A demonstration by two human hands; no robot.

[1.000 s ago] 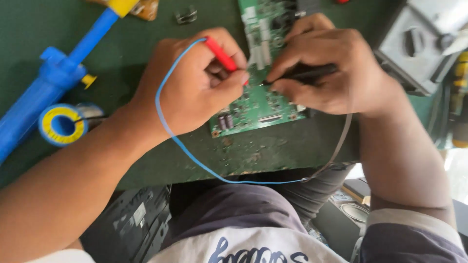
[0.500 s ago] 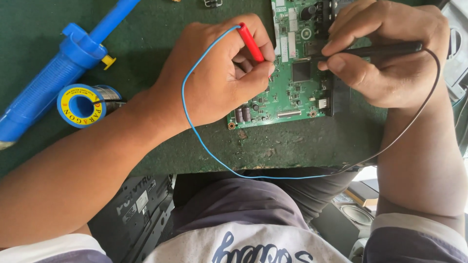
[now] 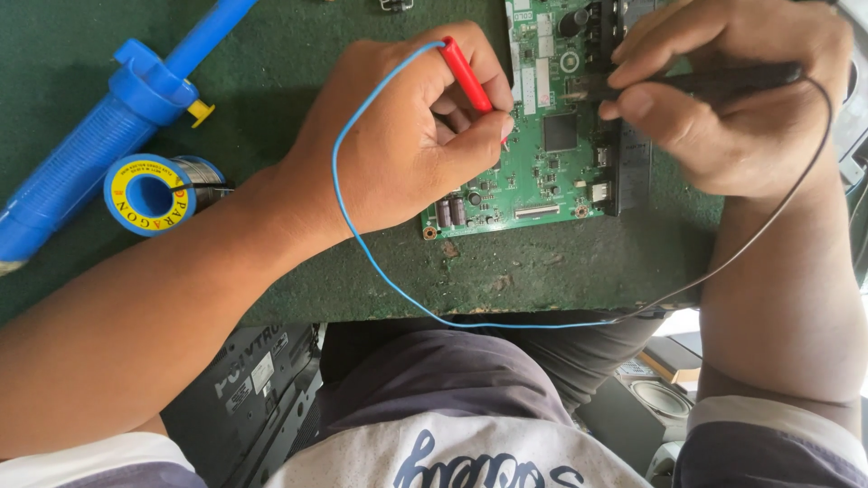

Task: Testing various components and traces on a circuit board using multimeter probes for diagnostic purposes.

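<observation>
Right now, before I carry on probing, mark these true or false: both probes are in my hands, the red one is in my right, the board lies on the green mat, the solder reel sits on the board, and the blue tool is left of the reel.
1. Each hand holds a probe. True: the left hand grips the red probe, the right hand the black probe.
2. The red probe is in the right hand. False: it is in the left.
3. The circuit board lies on the green mat. True.
4. The solder reel sits on the board. False: it lies on the mat, far left of the board.
5. The blue tool lies beside the reel, up and left of it. True.
</observation>
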